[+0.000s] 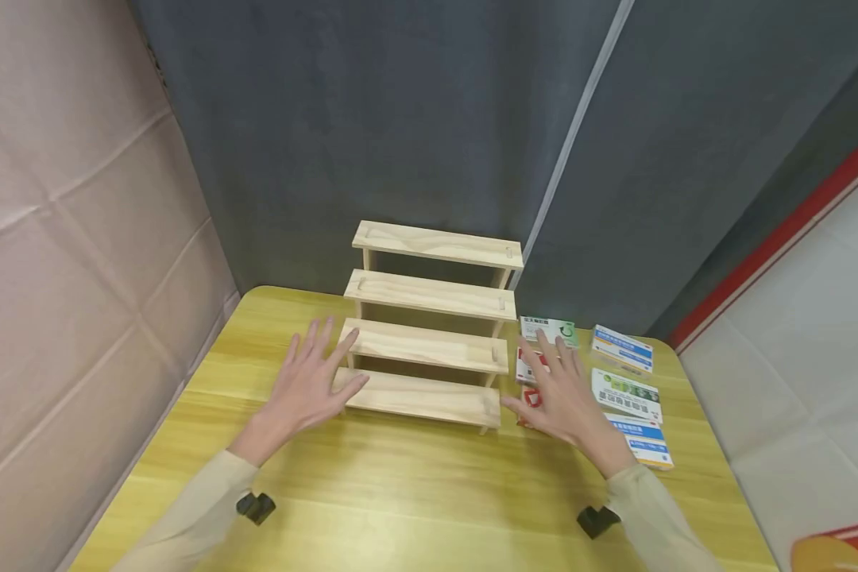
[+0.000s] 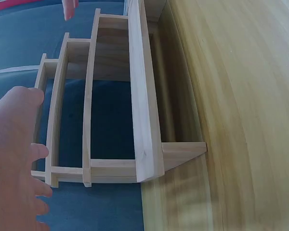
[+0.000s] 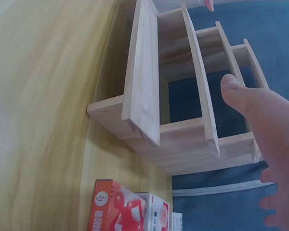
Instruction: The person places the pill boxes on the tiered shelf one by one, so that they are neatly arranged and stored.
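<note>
I see left hand (image 1: pixel 306 381) and right hand (image 1: pixel 561 397), fingers apart, flanking a pale-wood stepped rack (image 1: pixel 429 347) on the yellow wood-grain bench (image 1: pixel 400 492), dark-grey cloth (image 1: pixel 372 103) at twelve o'clock.

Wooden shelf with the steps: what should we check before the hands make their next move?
1. Wooden shelf standing upright on the table: ok.
2. Left hand holding nothing: ok.
3. Right hand holding nothing: ok.
4. Red-orange box fully visible from the head view: not ok, the right hand partly covers it.
5. Shelf joints tight: cannot tell just by looking.
</note>
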`<state>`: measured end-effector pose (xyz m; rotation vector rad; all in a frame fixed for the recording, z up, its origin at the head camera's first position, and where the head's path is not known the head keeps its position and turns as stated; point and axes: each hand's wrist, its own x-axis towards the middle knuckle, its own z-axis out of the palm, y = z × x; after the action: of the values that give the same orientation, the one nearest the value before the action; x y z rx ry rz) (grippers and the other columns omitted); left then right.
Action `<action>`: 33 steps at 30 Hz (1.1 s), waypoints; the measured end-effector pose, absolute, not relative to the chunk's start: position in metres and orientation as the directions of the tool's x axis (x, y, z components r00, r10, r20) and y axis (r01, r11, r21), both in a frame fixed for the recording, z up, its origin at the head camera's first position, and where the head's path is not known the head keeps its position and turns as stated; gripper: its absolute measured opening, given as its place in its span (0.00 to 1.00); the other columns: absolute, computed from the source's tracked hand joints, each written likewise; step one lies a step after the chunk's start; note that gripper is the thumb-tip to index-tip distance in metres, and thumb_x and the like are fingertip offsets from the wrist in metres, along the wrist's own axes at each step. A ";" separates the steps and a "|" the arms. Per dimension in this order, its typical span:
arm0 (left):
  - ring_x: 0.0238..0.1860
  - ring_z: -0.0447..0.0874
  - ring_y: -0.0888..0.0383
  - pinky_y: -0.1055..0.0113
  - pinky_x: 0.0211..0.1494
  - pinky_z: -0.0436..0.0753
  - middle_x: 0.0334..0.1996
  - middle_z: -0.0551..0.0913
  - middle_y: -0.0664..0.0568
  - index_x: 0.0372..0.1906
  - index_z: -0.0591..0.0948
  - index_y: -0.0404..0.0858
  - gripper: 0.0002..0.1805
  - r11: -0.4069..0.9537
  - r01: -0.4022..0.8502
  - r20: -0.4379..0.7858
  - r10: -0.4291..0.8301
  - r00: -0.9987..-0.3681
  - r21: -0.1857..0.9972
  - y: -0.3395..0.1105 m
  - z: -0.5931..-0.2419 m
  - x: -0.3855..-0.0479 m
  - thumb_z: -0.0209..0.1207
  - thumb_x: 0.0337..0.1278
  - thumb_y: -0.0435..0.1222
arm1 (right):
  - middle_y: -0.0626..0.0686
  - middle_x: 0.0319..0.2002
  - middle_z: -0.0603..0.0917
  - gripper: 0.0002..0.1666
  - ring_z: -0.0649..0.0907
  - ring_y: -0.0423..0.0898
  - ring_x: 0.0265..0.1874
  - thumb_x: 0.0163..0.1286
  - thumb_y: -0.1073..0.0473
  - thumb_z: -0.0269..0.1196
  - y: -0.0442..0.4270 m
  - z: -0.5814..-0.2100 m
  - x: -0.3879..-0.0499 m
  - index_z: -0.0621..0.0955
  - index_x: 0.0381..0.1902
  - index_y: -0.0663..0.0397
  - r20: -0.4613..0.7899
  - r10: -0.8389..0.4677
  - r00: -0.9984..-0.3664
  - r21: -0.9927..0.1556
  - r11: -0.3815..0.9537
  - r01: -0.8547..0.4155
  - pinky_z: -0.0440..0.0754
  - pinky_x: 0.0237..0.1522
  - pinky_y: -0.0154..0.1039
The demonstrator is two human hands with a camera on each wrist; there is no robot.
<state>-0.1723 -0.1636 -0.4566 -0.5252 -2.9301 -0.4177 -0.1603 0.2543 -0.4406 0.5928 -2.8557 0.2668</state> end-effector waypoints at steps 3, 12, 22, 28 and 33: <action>0.82 0.37 0.35 0.32 0.81 0.43 0.82 0.40 0.38 0.82 0.53 0.52 0.44 0.901 0.351 0.184 0.311 -0.932 0.256 -0.167 -0.460 -0.171 0.46 0.69 0.66 | 0.67 0.80 0.54 0.59 0.55 0.76 0.76 0.61 0.31 0.67 0.259 -0.445 -0.160 0.58 0.81 0.48 0.249 -0.360 -0.899 -0.153 0.902 -0.403 0.53 0.74 0.76; 0.81 0.38 0.33 0.31 0.80 0.43 0.82 0.42 0.37 0.82 0.52 0.49 0.46 0.896 0.304 0.171 0.261 -0.950 0.324 -0.175 -0.472 -0.163 0.47 0.68 0.66 | 0.70 0.78 0.56 0.60 0.55 0.76 0.76 0.59 0.33 0.70 0.270 -0.454 -0.154 0.59 0.80 0.52 0.232 -0.336 -0.913 -0.168 0.910 -0.378 0.56 0.72 0.77; 0.81 0.38 0.32 0.31 0.81 0.44 0.82 0.40 0.34 0.83 0.45 0.44 0.50 0.886 0.244 0.134 0.208 -0.969 0.395 -0.177 -0.482 -0.160 0.47 0.69 0.66 | 0.71 0.76 0.60 0.65 0.60 0.74 0.74 0.56 0.36 0.75 0.281 -0.470 -0.151 0.58 0.78 0.63 0.243 -0.319 -0.916 -0.196 0.909 -0.369 0.58 0.72 0.76; 0.80 0.40 0.30 0.31 0.80 0.46 0.81 0.42 0.33 0.82 0.45 0.39 0.52 0.871 0.227 0.118 0.195 -0.974 0.436 -0.175 -0.493 -0.160 0.46 0.69 0.67 | 0.72 0.75 0.63 0.68 0.61 0.72 0.74 0.53 0.37 0.77 0.288 -0.480 -0.149 0.57 0.77 0.67 0.243 -0.306 -0.920 -0.205 0.911 -0.357 0.59 0.74 0.70; 0.80 0.40 0.30 0.33 0.81 0.46 0.81 0.42 0.32 0.82 0.41 0.38 0.54 0.854 0.214 0.089 0.195 -0.977 0.475 -0.174 -0.507 -0.159 0.45 0.69 0.67 | 0.71 0.75 0.63 0.66 0.61 0.71 0.74 0.55 0.36 0.76 0.295 -0.490 -0.144 0.57 0.77 0.67 0.188 -0.279 -0.942 -0.223 0.922 -0.318 0.59 0.75 0.69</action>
<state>-0.1592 -0.1738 -0.5070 -0.3297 -2.9881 -0.7722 -0.1436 0.2949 -0.4904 0.4576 -2.9288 0.3773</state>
